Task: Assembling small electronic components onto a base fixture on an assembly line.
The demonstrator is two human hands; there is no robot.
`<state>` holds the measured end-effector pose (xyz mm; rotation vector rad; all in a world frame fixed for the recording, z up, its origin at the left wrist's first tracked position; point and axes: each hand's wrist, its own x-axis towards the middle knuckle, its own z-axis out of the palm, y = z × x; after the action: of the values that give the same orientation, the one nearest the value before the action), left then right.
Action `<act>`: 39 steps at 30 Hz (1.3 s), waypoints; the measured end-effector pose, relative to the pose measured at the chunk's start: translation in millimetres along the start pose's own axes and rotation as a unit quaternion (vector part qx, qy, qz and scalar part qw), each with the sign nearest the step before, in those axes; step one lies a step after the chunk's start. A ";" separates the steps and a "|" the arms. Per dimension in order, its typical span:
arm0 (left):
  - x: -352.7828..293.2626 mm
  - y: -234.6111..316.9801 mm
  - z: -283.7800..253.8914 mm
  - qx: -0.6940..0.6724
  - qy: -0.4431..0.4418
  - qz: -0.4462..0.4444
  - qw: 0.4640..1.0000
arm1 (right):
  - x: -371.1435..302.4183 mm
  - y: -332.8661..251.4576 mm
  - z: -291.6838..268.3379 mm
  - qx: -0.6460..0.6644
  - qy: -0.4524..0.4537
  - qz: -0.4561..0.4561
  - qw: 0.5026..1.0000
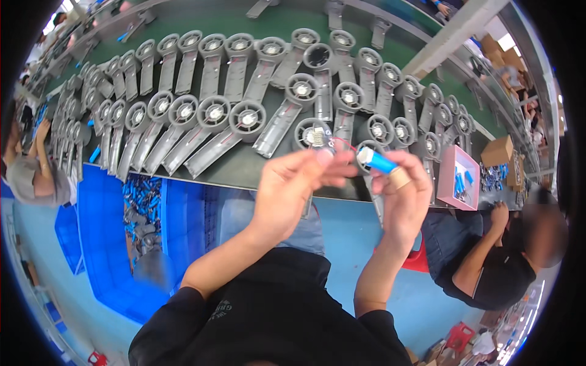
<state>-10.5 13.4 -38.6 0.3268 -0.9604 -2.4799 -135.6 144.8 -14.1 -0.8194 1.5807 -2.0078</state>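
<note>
Between the fingertips of my right hand (406, 192) is a blue cylindrical battery (379, 162), tilted, with a pale end. A tan band (400, 177) wraps one finger of that hand. A thin red wire (345, 144) runs from the battery toward my left hand (290, 189). The left thumb and fingers pinch a small circuit board (330, 144), partly hidden and a little blurred. Both hands are raised over the near edge of the bench. Just behind them lie grey handheld fan housings (247, 122) with round grilles and open handles.
Several rows of fan housings cover the green bench (229, 168). A pink box (448, 177) with blue batteries stands at the right. At the lower left is a blue bin (110, 256) with batteries and grey parts. A co-worker (494, 262) sits close at the right, another person (39, 171) at the left.
</note>
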 end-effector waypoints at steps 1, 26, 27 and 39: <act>0.3 2.8 -4.2 -0.014 0.048 0.057 0.997 | -6.4 6.2 6.3 -0.020 -0.004 0.006 1.000; -2.9 21.5 -58.7 0.538 0.033 0.236 0.808 | 0.4 88.7 57.5 -0.200 0.064 -0.084 0.974; -0.1 20.1 -58.6 0.539 0.033 0.236 0.808 | 2.0 89.5 55.2 -0.184 0.050 -0.084 0.978; 12.4 26.1 -54.1 0.650 -0.016 0.208 0.731 | 10.4 79.1 46.3 -0.313 -0.070 -0.131 0.938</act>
<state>7.6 -40.8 -60.9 0.3997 -2.3387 -1.0402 -111.8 86.4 -81.4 -1.4361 2.1471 -1.5499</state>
